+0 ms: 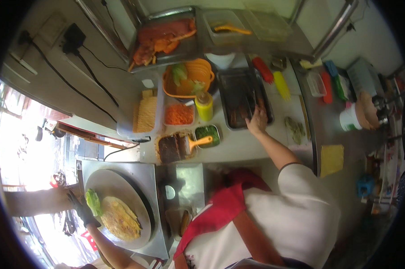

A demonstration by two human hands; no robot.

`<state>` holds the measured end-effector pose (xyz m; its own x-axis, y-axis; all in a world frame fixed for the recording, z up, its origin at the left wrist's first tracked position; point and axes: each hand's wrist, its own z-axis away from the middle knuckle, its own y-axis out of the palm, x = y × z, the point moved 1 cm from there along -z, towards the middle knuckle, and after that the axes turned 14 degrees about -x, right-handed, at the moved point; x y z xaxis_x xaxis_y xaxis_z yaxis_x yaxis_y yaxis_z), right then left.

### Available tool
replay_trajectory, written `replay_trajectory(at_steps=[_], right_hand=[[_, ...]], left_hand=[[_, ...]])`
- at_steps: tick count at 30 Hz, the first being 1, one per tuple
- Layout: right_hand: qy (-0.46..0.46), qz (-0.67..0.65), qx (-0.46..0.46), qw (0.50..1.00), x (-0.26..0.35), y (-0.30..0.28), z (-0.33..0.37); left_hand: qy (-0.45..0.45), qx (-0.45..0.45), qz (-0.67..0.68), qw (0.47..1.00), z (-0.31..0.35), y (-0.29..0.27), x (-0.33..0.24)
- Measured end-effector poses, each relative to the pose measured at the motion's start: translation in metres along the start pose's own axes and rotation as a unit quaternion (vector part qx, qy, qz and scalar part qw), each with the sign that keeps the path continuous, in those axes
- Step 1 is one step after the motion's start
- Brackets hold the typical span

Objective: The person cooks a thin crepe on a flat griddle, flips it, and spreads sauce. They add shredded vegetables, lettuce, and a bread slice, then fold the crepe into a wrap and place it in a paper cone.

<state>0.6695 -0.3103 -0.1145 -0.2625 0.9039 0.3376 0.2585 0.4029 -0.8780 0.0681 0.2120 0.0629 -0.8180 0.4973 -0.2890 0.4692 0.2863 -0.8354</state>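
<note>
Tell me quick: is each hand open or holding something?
Left hand: gloved, open beside the lettuce.
Right hand: closed on what look like tongs.

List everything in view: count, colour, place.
griddle: 1, grey, lower left
pancake: 1, golden, on griddle
lettuce: 1 clump, green, on griddle
sauce tub: 1, brown, counter front
brush: 1, orange, across sauce tub
greens tub: 1, green, beside brush
shreds tub: 1, orange, behind sauce tub
capped bottle: 1, yellow, before basket
basket: 1, orange, counter back
clear bin: 1, translucent, counter left
dark tray: 1, black, counter right
tongs: 1, metallic, over dark tray
meat tray: 1, metallic, upper shelf
other items: several, mixed, right side
left hand: 1, dark-gloved, by lettuce
right hand: 1, bare, at tongs
</note>
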Motion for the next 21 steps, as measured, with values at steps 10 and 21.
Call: replay_trajectory(at_steps=[10, 21], right_hand=[[0.126, -0.141, 0.008, 0.982, -0.047, 0.025, -0.018], [0.129, -0.299, -0.069, 0.943, -0.108, -0.092, 0.102]], left_hand=[[0.279, 0.176, 0.277, 0.903, 0.024, -0.013, -0.394], [0.046, 0.497, 0.582, 0.642, 0.087, 0.088, -0.681]])
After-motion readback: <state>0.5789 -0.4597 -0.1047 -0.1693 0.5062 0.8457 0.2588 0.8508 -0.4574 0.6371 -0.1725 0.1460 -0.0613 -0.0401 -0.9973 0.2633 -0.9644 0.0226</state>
